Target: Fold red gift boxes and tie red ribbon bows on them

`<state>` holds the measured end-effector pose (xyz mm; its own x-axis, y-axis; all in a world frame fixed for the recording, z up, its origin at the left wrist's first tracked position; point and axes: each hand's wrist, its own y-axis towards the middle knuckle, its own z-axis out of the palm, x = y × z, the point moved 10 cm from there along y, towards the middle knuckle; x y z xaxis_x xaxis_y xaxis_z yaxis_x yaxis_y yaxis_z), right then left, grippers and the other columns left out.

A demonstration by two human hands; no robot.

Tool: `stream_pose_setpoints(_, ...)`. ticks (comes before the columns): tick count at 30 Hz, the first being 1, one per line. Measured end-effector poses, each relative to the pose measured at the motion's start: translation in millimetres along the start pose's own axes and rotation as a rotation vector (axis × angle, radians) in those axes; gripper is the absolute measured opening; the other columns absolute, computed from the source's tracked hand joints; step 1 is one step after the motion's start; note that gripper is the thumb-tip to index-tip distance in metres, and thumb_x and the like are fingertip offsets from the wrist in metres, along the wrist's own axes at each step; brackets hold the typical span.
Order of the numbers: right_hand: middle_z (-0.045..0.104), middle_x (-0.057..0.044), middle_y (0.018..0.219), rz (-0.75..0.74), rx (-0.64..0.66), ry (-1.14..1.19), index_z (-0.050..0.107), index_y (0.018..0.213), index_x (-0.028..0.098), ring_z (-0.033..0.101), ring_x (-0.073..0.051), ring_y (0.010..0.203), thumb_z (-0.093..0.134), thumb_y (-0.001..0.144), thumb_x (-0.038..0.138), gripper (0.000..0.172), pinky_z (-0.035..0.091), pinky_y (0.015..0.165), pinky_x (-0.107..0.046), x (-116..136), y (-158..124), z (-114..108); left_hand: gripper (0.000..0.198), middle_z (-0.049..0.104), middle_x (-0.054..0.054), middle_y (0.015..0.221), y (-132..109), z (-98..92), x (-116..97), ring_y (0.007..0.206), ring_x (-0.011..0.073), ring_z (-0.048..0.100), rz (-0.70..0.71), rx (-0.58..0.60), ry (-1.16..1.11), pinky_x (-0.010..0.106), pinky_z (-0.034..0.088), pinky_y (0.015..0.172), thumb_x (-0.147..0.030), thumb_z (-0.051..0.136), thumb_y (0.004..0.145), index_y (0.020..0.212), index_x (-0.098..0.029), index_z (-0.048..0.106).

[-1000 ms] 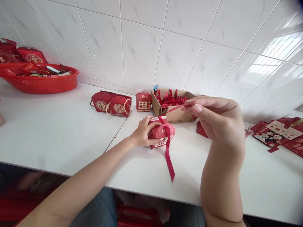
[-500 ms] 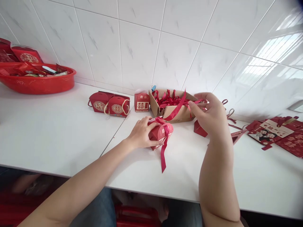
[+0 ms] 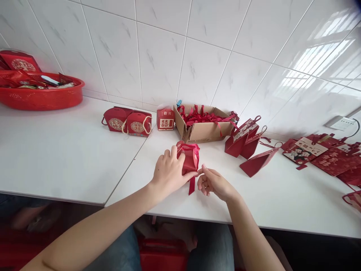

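A small red gift box (image 3: 190,157) stands on the white counter (image 3: 70,150) in front of me. My left hand (image 3: 169,172) is wrapped round its left side, thumb against its lower front. A red ribbon (image 3: 192,184) hangs from the box down onto the counter. My right hand (image 3: 212,182) sits low just right of the box, fingers curled and pinched at the ribbon where it meets my left thumb.
A cardboard box (image 3: 201,130) full of red ribbons stands behind the gift box. Three finished red boxes (image 3: 132,122) sit to its left. A red basket (image 3: 39,94) of goods is far left. Open red paper bags (image 3: 248,145) and flat ones (image 3: 324,156) lie right.
My right hand has dropped from up by the cardboard box, where it held the ribbon taut, down to the counter beside the gift box. The ribbon's hanging tail is shorter.
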<state>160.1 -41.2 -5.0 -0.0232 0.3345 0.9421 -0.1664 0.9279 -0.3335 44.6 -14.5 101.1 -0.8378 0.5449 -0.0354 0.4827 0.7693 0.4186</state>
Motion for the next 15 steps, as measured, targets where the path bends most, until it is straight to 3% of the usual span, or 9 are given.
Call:
stream_pose_setpoints(5, 0.059, 0.001, 0.053, 0.031, -0.075, -0.062, 0.053, 0.096, 0.019, 0.05, -0.011, 0.039, 0.036, 0.083, 0.074, 0.059, 0.033, 0.039, -0.021, -0.7, -9.8, -3.2, 0.054, 0.053, 0.016, 0.116, -17.7, -32.5, -4.7, 0.09, 0.0302, 0.057, 0.052, -0.059, -0.15, 0.04, 0.047, 0.068, -0.064, 0.052, 0.079, 0.107, -0.019, 0.064)
stream_pose_setpoints(9, 0.057, 0.002, 0.048, 0.005, -0.182, -0.116, 0.054, 0.099, 0.018, 0.047, -0.01, 0.036, 0.035, 0.083, 0.074, 0.061, 0.03, 0.037, -0.02, 9.6, -7.0, -12.8, 0.04, 0.059, 0.007, 0.104, -1.7, -60.7, 22.5, 0.081, 0.0191, 0.058, -0.029, -0.158, -0.524, 0.032, 0.047, 0.071, -0.056, 0.046, 0.087, 0.096, -0.02, 0.063)
stream_pose_setpoints(12, 0.055, 0.003, 0.045, -0.028, -0.193, -0.113, 0.054, 0.101, 0.017, 0.045, -0.01, 0.034, 0.037, 0.083, 0.073, 0.061, 0.027, 0.037, -0.02, 17.1, 0.1, -11.8, 0.044, 0.063, 0.007, 0.094, 28.7, -46.3, 43.4, 0.075, 0.0186, 0.057, -0.128, -0.051, -0.594, 0.031, 0.044, 0.068, -0.06, 0.048, 0.084, 0.087, -0.019, 0.065)
stream_pose_setpoints(15, 0.056, 0.002, 0.044, -0.063, -0.204, -0.083, 0.055, 0.1, 0.016, 0.042, -0.01, 0.033, 0.038, 0.081, 0.074, 0.063, 0.025, 0.036, -0.021, 23.1, 8.5, -9.8, 0.046, 0.067, 0.006, 0.087, 54.6, -10.1, 42.1, 0.076, 0.0208, 0.059, -0.116, 0.185, -0.69, 0.029, 0.042, 0.063, -0.063, 0.057, 0.076, 0.082, -0.019, 0.07)
